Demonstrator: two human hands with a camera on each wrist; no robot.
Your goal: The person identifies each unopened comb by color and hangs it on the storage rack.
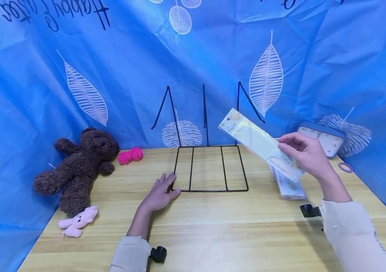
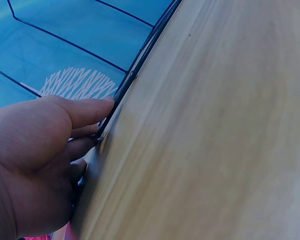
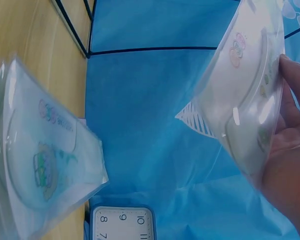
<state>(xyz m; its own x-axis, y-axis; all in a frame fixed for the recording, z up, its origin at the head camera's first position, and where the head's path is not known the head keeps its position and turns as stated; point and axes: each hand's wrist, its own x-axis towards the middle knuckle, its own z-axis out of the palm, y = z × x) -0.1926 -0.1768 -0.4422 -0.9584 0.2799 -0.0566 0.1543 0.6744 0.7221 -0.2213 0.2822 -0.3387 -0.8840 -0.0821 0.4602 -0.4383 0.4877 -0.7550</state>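
My right hand (image 1: 306, 155) pinches the lower end of a comb in a clear plastic packet (image 1: 254, 136), raised and tilted above the table's right side. In the right wrist view the packet (image 3: 245, 85) shows small printed pictures, and my thumb lies against its edge. Below it, a stack of similar packets (image 1: 289, 189) lies on the table. A black wire rack (image 1: 210, 191) with upright bent prongs stands in the middle. At its front left corner rests my left hand (image 1: 159, 193), fingers extended, the thumb (image 2: 97, 107) touching the wire.
To the left lie a brown teddy bear (image 1: 84, 166), a small pink plush toy (image 1: 79, 222) and pink yarn (image 1: 130, 155). At the back right, a clock (image 1: 322, 139) leans near a purple ring (image 1: 345, 167). Blue cloth (image 1: 132, 75) hangs behind the table.
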